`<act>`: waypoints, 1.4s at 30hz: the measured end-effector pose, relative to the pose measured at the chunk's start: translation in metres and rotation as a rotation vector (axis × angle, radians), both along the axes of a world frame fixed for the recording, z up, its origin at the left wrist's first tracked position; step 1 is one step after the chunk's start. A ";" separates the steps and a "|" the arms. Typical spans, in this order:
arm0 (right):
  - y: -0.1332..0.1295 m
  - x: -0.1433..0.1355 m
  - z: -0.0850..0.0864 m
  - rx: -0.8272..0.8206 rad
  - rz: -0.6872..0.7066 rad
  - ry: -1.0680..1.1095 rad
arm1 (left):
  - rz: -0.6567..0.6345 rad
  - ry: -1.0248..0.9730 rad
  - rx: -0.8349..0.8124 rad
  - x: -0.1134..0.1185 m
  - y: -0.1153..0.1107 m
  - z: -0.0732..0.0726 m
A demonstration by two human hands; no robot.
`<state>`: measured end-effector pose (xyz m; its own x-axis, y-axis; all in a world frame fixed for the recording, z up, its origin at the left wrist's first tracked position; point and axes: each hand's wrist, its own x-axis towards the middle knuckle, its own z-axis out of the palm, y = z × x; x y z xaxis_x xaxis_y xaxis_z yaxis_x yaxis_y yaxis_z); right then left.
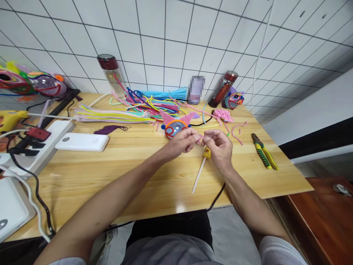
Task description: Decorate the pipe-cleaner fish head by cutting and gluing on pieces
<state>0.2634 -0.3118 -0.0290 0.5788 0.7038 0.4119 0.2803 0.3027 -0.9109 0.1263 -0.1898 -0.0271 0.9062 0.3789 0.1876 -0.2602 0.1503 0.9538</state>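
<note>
My left hand (pixel 184 142) and my right hand (pixel 220 148) meet above the table, fingers pinched. Between them a short pink pipe cleaner (pixel 200 139) shows, one end in each hand. Just behind my left hand sits a clear ball-shaped figure (pixel 176 127) trimmed with orange and red pipe cleaners, with two pink pointed ears; my fingers cover its lower right part. Under my right hand lies a yellow glue gun (pixel 207 153), mostly hidden, and a white glue stick (pixel 199 175) juts from its back toward me.
Bundles of coloured pipe cleaners (pixel 116 115), a glass bottle (pixel 117 82) and a red flask (pixel 224 88) stand along the tiled wall. Pliers (pixel 263 151) lie at right. A white power bank (pixel 82 142) and a power strip (pixel 56 141) with cables occupy the left.
</note>
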 end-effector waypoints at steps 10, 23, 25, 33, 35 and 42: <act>0.004 -0.001 -0.012 -0.051 -0.058 -0.086 | 0.259 0.033 0.123 0.001 -0.005 -0.003; 0.004 -0.001 -0.006 -0.089 0.013 -0.054 | 0.285 0.046 0.355 -0.004 0.004 0.004; 0.004 -0.001 -0.005 -0.071 0.016 -0.051 | 0.277 0.054 0.389 -0.005 0.008 0.005; 0.004 0.000 -0.003 -0.051 0.013 -0.044 | 0.214 0.107 0.340 -0.008 0.011 0.011; 0.004 0.000 -0.003 -0.056 0.027 -0.038 | 0.216 0.115 0.332 -0.007 0.009 0.010; 0.004 0.001 -0.004 -0.091 0.013 -0.064 | 0.278 0.118 0.391 -0.005 0.010 0.002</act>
<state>0.2646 -0.3078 -0.0326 0.5442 0.7471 0.3817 0.3355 0.2232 -0.9152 0.1212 -0.1799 -0.0249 0.8043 0.5314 0.2659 -0.1263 -0.2843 0.9504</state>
